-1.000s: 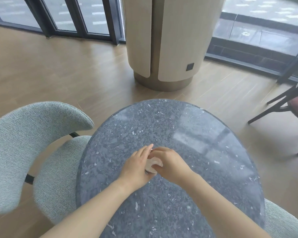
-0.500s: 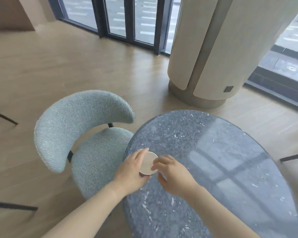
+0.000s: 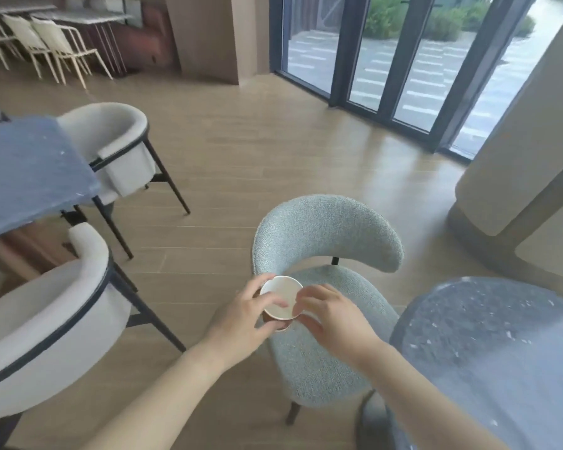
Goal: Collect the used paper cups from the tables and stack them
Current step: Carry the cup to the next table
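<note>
Left hand (image 3: 241, 323) grips paper cup (image 3: 281, 297) round its side; right hand (image 3: 333, 316) pinches the rim (view blurred), above grey chair (image 3: 325, 228).

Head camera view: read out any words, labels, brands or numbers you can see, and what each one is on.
None can be read.
The paper cup in the left hand shows a plain white inside; its brown outside is mostly hidden.
No text shows on the round table or the blue-grey chair.

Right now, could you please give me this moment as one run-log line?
left hand: grips paper cup | right hand: pinches its rim | place: over grey chair, beside round table
</note>
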The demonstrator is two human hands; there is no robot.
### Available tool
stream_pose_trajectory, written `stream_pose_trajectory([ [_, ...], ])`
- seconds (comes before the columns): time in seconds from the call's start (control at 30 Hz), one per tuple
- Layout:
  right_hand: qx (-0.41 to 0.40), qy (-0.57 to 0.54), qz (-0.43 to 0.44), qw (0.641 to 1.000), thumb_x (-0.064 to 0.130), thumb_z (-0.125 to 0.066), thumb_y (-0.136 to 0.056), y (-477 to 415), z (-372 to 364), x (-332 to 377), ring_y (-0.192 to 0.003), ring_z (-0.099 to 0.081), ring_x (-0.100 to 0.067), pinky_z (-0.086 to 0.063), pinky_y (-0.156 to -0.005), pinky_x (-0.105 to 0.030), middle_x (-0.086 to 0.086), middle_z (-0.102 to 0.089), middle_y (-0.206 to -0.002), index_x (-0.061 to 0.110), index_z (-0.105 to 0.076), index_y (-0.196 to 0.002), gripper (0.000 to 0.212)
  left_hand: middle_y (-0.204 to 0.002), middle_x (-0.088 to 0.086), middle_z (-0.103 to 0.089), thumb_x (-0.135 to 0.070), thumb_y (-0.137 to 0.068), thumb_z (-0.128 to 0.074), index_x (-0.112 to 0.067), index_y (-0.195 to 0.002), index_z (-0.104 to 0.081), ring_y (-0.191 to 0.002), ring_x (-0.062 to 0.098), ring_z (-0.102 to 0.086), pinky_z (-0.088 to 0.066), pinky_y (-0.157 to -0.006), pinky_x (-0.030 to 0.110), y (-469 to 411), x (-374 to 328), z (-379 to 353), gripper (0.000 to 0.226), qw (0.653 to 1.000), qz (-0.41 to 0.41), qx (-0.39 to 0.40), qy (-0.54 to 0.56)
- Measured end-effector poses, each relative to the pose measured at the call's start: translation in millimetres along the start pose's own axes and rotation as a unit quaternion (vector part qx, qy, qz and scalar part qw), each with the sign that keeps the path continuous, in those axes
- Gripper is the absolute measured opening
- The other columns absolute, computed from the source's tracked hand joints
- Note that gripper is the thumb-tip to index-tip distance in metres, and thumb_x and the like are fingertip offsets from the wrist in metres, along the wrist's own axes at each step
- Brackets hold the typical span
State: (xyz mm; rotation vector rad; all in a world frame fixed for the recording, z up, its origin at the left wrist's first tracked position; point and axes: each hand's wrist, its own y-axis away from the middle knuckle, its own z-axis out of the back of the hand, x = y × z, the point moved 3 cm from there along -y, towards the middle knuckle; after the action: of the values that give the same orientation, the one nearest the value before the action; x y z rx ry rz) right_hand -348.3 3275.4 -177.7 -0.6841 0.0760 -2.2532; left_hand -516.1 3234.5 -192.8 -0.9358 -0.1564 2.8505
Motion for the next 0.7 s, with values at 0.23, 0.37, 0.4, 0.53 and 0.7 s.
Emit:
stream_pose_trajectory([
  [0.23,0.015,-0.05,0.106,0.993,0.003,-0.064,-0.079,-112,-66,107,-0.082,-0.059,-0.027,-0.04,-0.073,-0.024,-0.002,-0.065,-0.094,0.014,-0.066,-0.086,0.013,-0.129,-0.023,-0.039,-0.024,-0.079,-0.071,-0.024,-0.082,-0.063,-0.108,-0.014,-0.037,-0.023,-0.083,-0.005,59,96,106,0.008,0.983,0.119,-0.141,0.022],
  [0.37,0.024,-0.084,0.148,0.985,0.003,-0.067,-0.077,-153,-95,151,-0.08,-0.06,-0.025,-0.032,-0.07,-0.013,-0.002,-0.065,-0.093,0.014,-0.066,-0.087,0.015,-0.12,-0.031,-0.039,-0.024,-0.08,-0.07,-0.025,-0.082,-0.063,-0.103,-0.008,-0.046,-0.033,-0.082,0.005,86,130,149,0.007,0.967,0.159,-0.198,0.021],
  [0.4,0.026,-0.091,0.158,0.983,0.003,-0.068,-0.076,-161,-101,159,-0.081,-0.06,-0.025,-0.034,-0.071,-0.013,-0.003,-0.065,-0.094,0.014,-0.067,-0.087,0.015,-0.118,-0.033,-0.039,-0.025,-0.08,-0.07,-0.025,-0.082,-0.063,-0.103,-0.007,-0.047,-0.034,-0.082,0.008,90,137,156,0.007,0.964,0.167,-0.207,0.016],
  [0.53,0.032,-0.128,0.168,0.977,0.008,-0.068,-0.078,-192,-123,174,-0.085,-0.06,-0.021,-0.043,-0.074,-0.02,0.003,-0.065,-0.098,0.019,-0.067,-0.09,0.016,-0.116,-0.035,-0.041,-0.026,-0.08,-0.069,-0.03,-0.083,-0.062,-0.103,-0.012,-0.045,-0.028,-0.08,-0.002,96,164,178,0.009,0.956,0.185,-0.229,0.007],
  [0.7,0.035,-0.144,0.169,0.975,0.01,-0.068,-0.079,-234,-147,165,-0.087,-0.06,-0.017,-0.046,-0.074,-0.022,0.009,-0.064,-0.098,0.022,-0.067,-0.09,0.017,-0.126,-0.028,-0.035,-0.028,-0.081,-0.066,-0.037,-0.106,-0.052,-0.113,-0.022,-0.031,-0.027,-0.083,-0.003,80,202,185,0.03,0.958,0.197,-0.21,-0.004],
])
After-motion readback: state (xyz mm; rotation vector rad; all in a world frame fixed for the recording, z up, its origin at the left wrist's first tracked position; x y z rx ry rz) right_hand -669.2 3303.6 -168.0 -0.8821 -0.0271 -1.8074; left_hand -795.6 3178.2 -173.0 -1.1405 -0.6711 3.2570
